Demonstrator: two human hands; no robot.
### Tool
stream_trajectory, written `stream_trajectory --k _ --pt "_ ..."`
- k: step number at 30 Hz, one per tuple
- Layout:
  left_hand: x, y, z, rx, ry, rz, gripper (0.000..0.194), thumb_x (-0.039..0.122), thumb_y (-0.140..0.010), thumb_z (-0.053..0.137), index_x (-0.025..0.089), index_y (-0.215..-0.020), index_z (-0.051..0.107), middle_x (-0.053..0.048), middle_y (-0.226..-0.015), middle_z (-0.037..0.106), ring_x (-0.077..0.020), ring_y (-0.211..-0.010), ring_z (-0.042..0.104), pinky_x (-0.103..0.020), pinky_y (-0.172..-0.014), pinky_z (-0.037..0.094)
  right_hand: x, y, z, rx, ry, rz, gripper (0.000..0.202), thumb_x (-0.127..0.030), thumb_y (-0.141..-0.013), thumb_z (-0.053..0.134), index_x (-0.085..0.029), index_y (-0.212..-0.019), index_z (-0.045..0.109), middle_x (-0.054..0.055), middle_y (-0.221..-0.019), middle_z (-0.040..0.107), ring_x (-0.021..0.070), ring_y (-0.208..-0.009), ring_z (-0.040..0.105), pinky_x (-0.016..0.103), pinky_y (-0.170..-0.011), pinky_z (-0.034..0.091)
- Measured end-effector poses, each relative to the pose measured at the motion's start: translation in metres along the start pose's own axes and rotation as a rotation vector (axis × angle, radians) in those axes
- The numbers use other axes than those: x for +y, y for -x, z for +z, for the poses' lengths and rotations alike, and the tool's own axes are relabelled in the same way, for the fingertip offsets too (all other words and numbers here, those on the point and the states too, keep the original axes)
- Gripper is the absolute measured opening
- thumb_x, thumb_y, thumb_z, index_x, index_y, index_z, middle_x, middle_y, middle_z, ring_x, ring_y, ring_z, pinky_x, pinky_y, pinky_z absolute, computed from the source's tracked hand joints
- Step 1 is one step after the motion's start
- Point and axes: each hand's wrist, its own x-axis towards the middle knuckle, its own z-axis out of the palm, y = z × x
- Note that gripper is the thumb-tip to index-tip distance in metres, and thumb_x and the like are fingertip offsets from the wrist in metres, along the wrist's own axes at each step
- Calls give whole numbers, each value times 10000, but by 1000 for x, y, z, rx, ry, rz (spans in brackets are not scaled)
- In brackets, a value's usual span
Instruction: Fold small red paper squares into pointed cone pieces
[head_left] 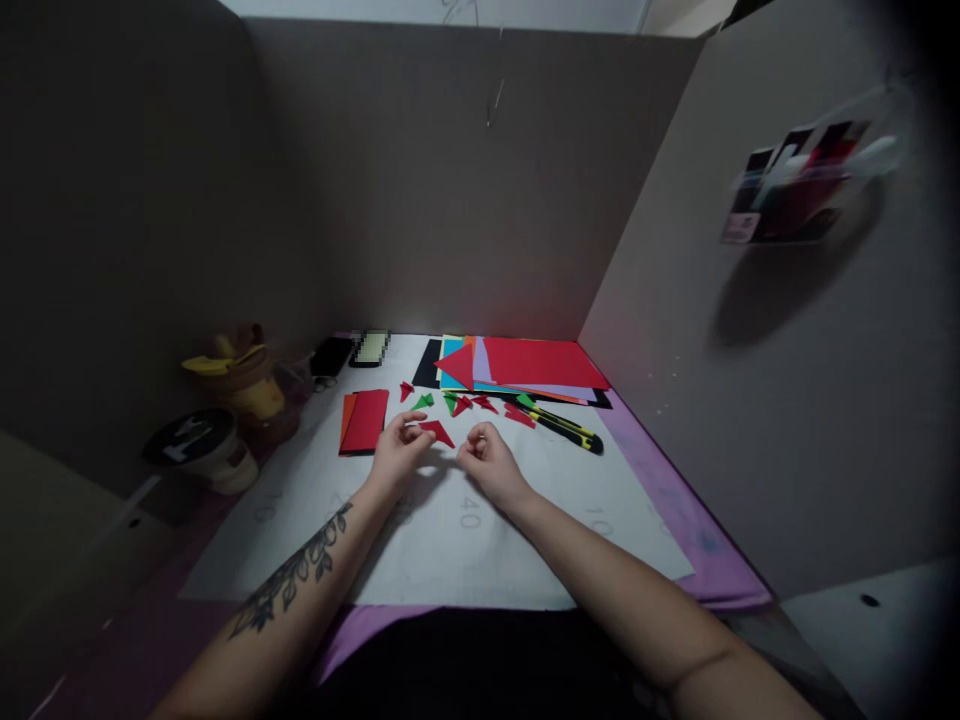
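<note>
My left hand (pixel 403 445) pinches a small folded red paper piece (pixel 439 432) at its left end, over the white sheet. To the right of that piece is my right hand (pixel 487 458), its fingers curled together; what they hold, if anything, is too small to make out. Beyond both hands lie small folded red pieces (pixel 485 403) and green pieces (pixel 424 402). A yellow and black cutter (pixel 566 428) rests to their right. Left of my left hand is a stack of red and orange paper rectangles (pixel 365 421).
Large coloured sheets (pixel 544 362) are piled at the back right. Along the left side stand a pot with yellow tools (pixel 251 380) and a black-lidded container (pixel 199 445). A phone (pixel 331 357) lies at the back left. Grey panels (pixel 465 180) enclose the table.
</note>
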Motion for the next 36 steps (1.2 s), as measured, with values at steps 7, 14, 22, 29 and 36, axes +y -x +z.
stream_trajectory --k 7,14,22,29,36 --pt "-3 5 6 -88 -41 4 370 291 -655 715 168 -962 550 59 -588 564 -89 -516 528 -200 -516 381 -3 -4 2 51 39 -63 233 -251 -706 643 -213 -897 513 -13 -798 574 148 -731 550 264 -653 440" --pt "-8 7 6 -226 -99 -10 456 269 -649 725 169 -1051 535 47 -616 618 -89 -504 539 -187 -490 389 -2 -7 0 80 18 -24 228 -274 -698 630 -218 -859 479 -63 -650 520 115 -562 495 242 -563 414" --pt "-8 4 2 -192 -109 7 424 362 -728 667 156 -1083 562 -40 -789 694 -159 -717 653 -240 -612 484 -7 -8 -12 34 129 -84 130 -219 -688 625 -211 -712 498 -59 -623 497 118 -567 459 249 -561 372" --pt "-6 7 3 -205 -125 -12 237 340 -696 682 143 -814 621 -14 -643 654 -122 -534 584 -214 -500 429 -11 3 -8 -89 256 -195 300 -127 -684 585 -225 -967 594 15 -954 618 172 -814 580 291 -699 463" --pt "-6 7 3 -217 -165 2 185 307 -692 657 151 -789 638 2 -631 639 -113 -515 555 -214 -505 413 -3 0 -11 -53 195 -212 347 -110 -745 502 -226 -1058 598 42 -992 665 184 -882 644 340 -798 516"
